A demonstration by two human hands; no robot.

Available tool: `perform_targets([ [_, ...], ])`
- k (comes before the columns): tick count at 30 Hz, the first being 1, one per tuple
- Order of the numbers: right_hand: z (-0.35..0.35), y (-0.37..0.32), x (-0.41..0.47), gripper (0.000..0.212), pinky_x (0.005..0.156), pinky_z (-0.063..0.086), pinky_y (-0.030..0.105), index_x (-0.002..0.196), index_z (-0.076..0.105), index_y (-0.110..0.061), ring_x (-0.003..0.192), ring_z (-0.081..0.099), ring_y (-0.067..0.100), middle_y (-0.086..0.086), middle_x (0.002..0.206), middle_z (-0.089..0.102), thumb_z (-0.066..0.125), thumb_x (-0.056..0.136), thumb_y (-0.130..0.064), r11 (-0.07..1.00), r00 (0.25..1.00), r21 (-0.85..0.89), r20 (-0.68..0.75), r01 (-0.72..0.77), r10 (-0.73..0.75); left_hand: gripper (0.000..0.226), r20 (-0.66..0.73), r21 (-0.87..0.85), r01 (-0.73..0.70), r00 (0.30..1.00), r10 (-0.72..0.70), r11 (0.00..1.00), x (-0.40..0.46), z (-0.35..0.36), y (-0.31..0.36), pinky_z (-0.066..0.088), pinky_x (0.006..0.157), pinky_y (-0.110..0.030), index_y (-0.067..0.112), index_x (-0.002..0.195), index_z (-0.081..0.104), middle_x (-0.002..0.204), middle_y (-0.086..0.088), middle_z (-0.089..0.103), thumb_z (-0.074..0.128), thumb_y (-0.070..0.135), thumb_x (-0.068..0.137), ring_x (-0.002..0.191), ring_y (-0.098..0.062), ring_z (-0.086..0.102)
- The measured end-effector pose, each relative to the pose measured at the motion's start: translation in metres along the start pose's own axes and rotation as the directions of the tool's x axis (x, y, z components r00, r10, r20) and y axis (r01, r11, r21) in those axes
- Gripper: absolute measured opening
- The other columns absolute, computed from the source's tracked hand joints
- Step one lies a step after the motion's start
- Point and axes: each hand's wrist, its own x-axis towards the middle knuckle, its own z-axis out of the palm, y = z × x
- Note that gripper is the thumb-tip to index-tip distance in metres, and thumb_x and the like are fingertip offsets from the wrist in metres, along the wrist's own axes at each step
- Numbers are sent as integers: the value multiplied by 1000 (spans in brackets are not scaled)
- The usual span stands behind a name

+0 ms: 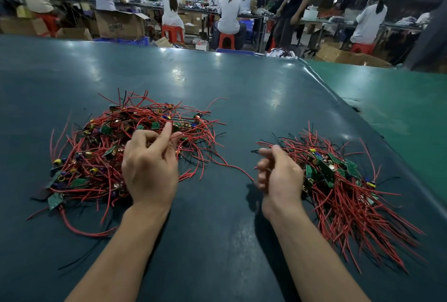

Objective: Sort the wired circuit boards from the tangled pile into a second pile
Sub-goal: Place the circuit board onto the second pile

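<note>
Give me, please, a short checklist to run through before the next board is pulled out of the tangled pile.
1. Left hand over the tangled pile, thumb and forefinger at a red wire: ok.
2. Firm grip on that wire: cannot tell.
3. Right hand beside the second pile, fingers curled: ok; holding anything: cannot tell.
4. Piles kept apart: not ok, one long red wire runs from the tangled pile to the right hand.
5. Bare table around both piles: ok.

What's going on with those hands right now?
Left hand pinches a wire over tangled pile. Right hand curled beside second pile, grip unclear. Nothing blocking.
</note>
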Motion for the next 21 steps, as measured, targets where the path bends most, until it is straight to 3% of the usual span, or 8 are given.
perform_targets([
  [3, 7, 8, -14, 8, 36, 34, 17, 98, 68, -14, 40, 47, 8, 4, 67, 61, 63, 93, -11, 946, 923, -305, 385, 108, 19, 26, -124, -232, -188, 979, 163, 954, -5, -1, 15, 46, 77, -16, 1, 118, 68, 87, -12, 58, 65, 7, 93, 80, -9, 52],
  [6, 12, 20, -25, 45, 45, 46, 25, 116, 61, -24, 55, 58, 13, 6, 92, 63, 64, 86, 9, 909, 747, -348, 662, 228, 66, 29, -33, -405, -292, 952, 305, 866, -18, 3, 32, 45, 79, -16, -2, 117, 67, 90, -5, 58, 66, 1, 88, 84, -9, 53],
  [9, 15, 19, -26, 55, 63, 54, 33, 116, 62, -17, 81, 61, 13, 1, 108, 69, 50, 83, 25, 931, 763, -224, 642, 289, -82, 32, 49, -491, -342, 908, 417, 802, -26, 8, 39, 51, 74, -35, -5, 116, 67, 88, -10, 66, 70, 4, 86, 80, -25, 60],
  [12, 13, 11, -24, 25, 54, 54, 25, 114, 66, -16, 76, 64, 15, -4, 97, 74, 59, 93, -3, 982, 807, -89, 584, 166, -83, 42, 45, -502, -334, 911, 409, 798, -25, 8, 42, 49, 86, -34, -6, 113, 68, 99, -8, 67, 71, 24, 85, 92, -26, 60],
  [14, 11, 4, -21, 20, 46, 50, 25, 116, 63, -19, 72, 65, 20, 4, 99, 73, 53, 99, -17, 994, 854, -86, 520, 68, -13, 29, -4, -532, -303, 935, 355, 791, -26, 5, 43, 47, 84, -31, 0, 95, 72, 99, 0, 63, 67, 28, 89, 91, -20, 58],
  [16, 9, -1, -17, 22, 42, 46, 24, 118, 55, -17, 66, 65, 20, 10, 100, 74, 38, 103, -15, 999, 879, -41, 477, -2, 22, 37, 21, -580, -231, 954, 298, 781, -30, 4, 44, 47, 67, -31, 7, 71, 64, 81, 3, 59, 54, 30, 99, 73, -15, 57],
  [18, 7, -3, -17, 22, 44, 46, 27, 115, 47, -16, 70, 66, 21, 12, 101, 75, 30, 101, -10, 997, 871, 35, 489, -62, 37, 50, 211, -586, -33, 959, 191, 809, -33, 6, 45, 47, 55, -32, 14, 59, 60, 60, 8, 59, 47, 38, 101, 56, -14, 59],
  [21, 6, 1, -20, 23, 60, 53, 31, 116, 46, -11, 89, 67, 25, 13, 114, 72, 31, 98, -8, 995, 835, 52, 548, -81, 39, 35, 562, -525, 344, 827, 14, 778, -33, 10, 45, 47, 58, -18, 32, 69, 66, 56, 20, 62, 50, 49, 96, 55, 2, 61],
])
